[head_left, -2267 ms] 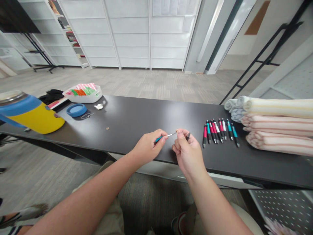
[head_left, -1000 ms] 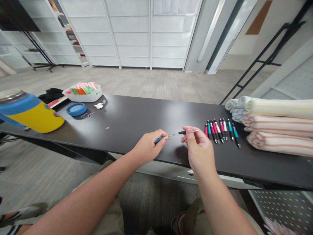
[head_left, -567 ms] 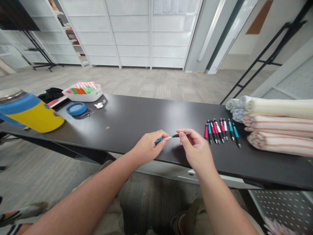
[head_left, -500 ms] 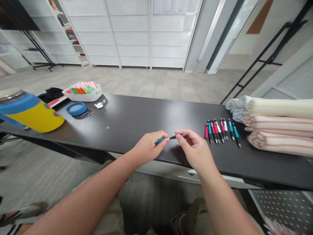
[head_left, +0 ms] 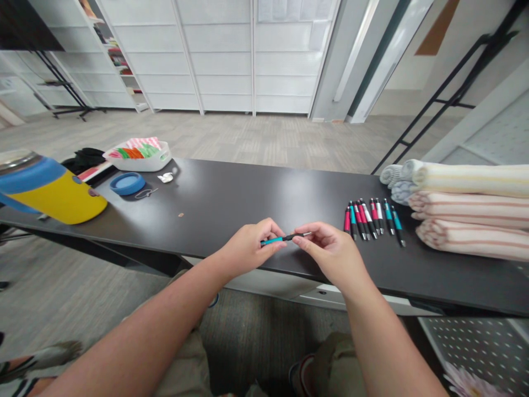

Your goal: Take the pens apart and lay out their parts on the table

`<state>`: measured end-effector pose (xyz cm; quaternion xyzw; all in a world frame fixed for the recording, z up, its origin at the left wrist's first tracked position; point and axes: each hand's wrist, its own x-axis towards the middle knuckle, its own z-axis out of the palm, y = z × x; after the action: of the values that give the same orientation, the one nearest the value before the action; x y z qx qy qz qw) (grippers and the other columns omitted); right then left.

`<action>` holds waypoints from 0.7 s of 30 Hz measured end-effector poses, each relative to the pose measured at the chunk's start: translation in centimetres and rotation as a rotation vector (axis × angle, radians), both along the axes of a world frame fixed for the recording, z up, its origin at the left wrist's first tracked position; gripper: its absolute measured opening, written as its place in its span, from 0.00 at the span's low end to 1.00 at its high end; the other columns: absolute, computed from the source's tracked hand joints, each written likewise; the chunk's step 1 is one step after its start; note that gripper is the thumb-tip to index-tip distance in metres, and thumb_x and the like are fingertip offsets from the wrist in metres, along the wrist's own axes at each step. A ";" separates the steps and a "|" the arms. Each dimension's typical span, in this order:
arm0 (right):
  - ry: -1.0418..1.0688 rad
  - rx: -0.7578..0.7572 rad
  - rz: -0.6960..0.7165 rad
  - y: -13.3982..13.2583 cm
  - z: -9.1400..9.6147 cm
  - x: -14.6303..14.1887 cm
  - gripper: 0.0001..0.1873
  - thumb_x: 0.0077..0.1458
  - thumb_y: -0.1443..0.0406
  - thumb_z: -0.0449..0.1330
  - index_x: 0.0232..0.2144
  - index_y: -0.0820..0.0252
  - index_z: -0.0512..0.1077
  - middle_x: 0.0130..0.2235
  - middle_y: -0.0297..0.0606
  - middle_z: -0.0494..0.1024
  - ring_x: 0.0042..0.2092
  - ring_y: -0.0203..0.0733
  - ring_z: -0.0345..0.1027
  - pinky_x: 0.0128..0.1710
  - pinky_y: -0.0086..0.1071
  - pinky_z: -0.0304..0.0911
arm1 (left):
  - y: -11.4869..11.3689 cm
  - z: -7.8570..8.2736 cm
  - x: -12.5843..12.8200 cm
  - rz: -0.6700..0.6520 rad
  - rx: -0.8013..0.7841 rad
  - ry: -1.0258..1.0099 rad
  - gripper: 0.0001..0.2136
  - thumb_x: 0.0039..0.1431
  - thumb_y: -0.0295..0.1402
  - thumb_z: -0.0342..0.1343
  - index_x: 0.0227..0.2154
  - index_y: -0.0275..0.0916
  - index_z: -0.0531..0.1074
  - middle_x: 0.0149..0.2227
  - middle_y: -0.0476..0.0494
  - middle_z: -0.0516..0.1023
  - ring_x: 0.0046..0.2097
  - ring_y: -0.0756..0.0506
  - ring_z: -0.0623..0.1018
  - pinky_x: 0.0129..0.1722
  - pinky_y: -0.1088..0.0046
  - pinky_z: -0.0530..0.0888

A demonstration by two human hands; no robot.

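Note:
A teal and black pen (head_left: pixel 285 239) lies level between both hands, above the front edge of the black table (head_left: pixel 231 198). My left hand (head_left: pixel 248 248) is closed round its teal rear half. My right hand (head_left: pixel 330 251) pinches the black front part and its silver tip. A row of several pink and teal pens (head_left: pixel 372 218) lies on the table just right of my right hand.
Rolled and folded striped towels (head_left: pixel 467 212) are stacked at the table's right end. At the left end sit a yellow and blue jug (head_left: pixel 49 193), a blue lid (head_left: pixel 127 183), a white tray of coloured items (head_left: pixel 140 156) and a small white object (head_left: pixel 166 177).
The two pen halves, held apart a second ago with the refill showing, have been brought together into one pen. My right hand moved left towards my left hand.

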<state>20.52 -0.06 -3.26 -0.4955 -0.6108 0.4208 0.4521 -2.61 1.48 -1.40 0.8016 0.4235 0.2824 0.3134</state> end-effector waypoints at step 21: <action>-0.197 -0.077 0.140 -0.4 -0.1 1.4 0.21 0.59 0.50 0.67 0.49 0.54 0.76 0.28 0.30 0.79 0.28 0.40 0.70 0.28 0.31 0.63 | 0.3 -0.4 0.0 -0.019 -0.061 -0.095 0.07 0.63 0.38 0.66 0.38 0.41 0.80 0.37 0.49 0.84 0.39 0.48 0.81 0.37 0.77 0.72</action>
<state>21.91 -0.48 -3.33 -0.5073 -0.6688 0.4239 0.3401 -2.66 1.82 -1.84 0.7814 0.4087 0.3042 0.3602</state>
